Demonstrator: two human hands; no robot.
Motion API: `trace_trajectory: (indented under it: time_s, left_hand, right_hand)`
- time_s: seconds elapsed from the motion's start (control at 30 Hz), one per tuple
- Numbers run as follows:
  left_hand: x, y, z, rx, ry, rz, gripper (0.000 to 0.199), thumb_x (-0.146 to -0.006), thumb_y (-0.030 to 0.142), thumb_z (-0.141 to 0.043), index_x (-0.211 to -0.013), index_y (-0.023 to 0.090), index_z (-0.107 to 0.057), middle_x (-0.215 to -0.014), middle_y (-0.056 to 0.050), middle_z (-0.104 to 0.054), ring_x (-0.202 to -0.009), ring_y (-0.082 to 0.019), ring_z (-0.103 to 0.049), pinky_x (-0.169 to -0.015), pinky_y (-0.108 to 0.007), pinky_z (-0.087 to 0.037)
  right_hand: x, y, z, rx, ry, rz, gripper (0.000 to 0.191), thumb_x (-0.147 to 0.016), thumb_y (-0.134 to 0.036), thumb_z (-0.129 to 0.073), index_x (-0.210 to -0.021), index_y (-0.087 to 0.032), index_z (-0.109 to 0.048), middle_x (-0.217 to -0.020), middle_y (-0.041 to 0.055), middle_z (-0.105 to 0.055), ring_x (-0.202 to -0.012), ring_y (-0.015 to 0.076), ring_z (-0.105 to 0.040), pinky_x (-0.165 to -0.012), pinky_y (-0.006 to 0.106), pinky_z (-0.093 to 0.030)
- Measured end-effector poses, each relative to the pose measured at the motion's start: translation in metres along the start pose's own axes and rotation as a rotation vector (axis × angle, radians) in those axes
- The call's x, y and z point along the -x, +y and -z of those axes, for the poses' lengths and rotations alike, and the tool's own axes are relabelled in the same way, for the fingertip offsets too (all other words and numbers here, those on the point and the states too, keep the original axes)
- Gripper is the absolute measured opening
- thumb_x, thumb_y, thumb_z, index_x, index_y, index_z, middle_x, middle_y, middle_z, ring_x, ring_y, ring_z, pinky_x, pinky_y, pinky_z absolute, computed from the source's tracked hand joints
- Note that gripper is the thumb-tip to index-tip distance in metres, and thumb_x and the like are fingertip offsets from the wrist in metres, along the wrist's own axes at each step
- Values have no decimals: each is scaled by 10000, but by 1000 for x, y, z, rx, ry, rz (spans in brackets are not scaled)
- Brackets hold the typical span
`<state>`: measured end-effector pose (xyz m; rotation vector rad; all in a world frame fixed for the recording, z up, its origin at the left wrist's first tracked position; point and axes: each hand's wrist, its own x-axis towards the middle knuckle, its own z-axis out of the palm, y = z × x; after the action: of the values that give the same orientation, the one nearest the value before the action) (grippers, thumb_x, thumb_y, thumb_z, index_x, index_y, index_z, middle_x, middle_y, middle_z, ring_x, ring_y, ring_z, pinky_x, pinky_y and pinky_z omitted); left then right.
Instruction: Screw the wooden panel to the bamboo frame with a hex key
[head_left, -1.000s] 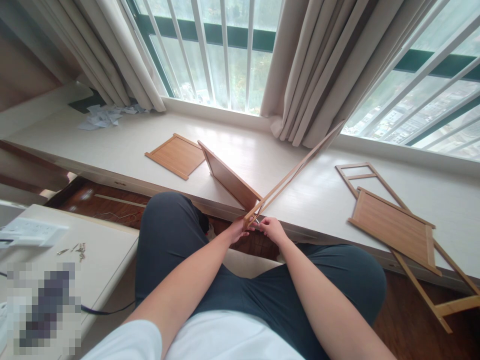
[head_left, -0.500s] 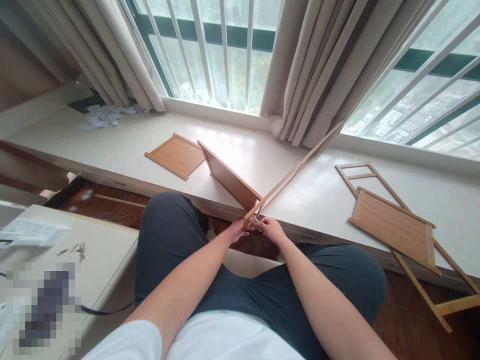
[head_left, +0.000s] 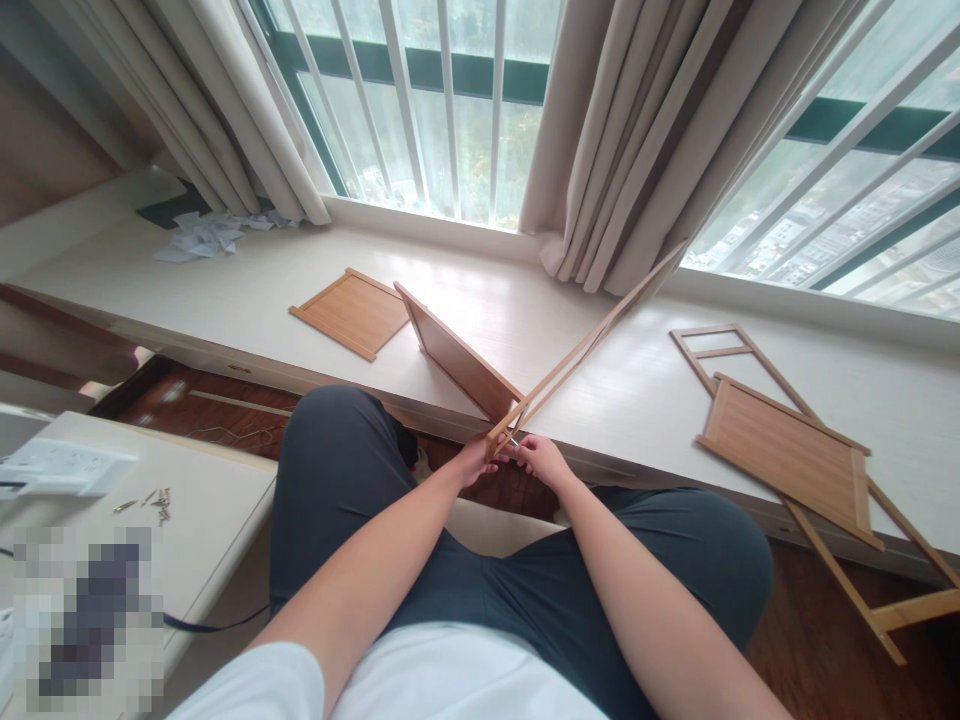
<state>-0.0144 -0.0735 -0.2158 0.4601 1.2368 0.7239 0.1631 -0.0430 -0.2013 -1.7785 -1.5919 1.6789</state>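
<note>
My left hand (head_left: pixel 475 460) is closed around the near end of a long wooden frame (head_left: pixel 559 375), which slants up to the right toward the curtain. A wooden panel (head_left: pixel 465 350) stands tilted and meets the frame near its lower end. Just right of that end, my right hand (head_left: pixel 541 460) has its fingers pinched on a small, thin metallic item that is too small to name. The fingertips of both hands are close together at the front edge of the white ledge (head_left: pixel 600 430).
Another wooden panel (head_left: pixel 356 312) lies left on the ledge. At right, a panel (head_left: pixel 791 450) rests on a ladder-like frame (head_left: pixel 817 530) overhanging the edge. Paper scraps (head_left: pixel 202 235) lie far left. A side table (head_left: pixel 202 490) holds small screws (head_left: pixel 163 503) and a power strip (head_left: pixel 71 465).
</note>
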Motion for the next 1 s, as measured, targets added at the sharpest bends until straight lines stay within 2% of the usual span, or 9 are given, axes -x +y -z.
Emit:
trace_trajectory:
  time_s: [0.6, 1.0]
  left_hand:
    - [-2, 0, 1, 14, 29, -2, 508, -791, 568, -803, -1161, 232, -713, -1163, -98, -759, -936, -208, -678, -721, -278, -408]
    - [-2, 1, 1, 11, 15, 7, 461, -817, 552, -779, -1123, 213, -713, -1144, -97, -757, -897, -187, -664, -708, -264, -398]
  right_hand:
    - [1, 0, 0, -7, -14, 8, 172, -939, -234, -615, -772, -194, -607, -641, -11, -680, -472, 93, -518, -486, 198, -400]
    - [4, 1, 5, 124, -10, 118, 158, -957, -191, -573, -821, -202, -652, -674, -3, -728, -522, 115, -564, -573, 221, -428]
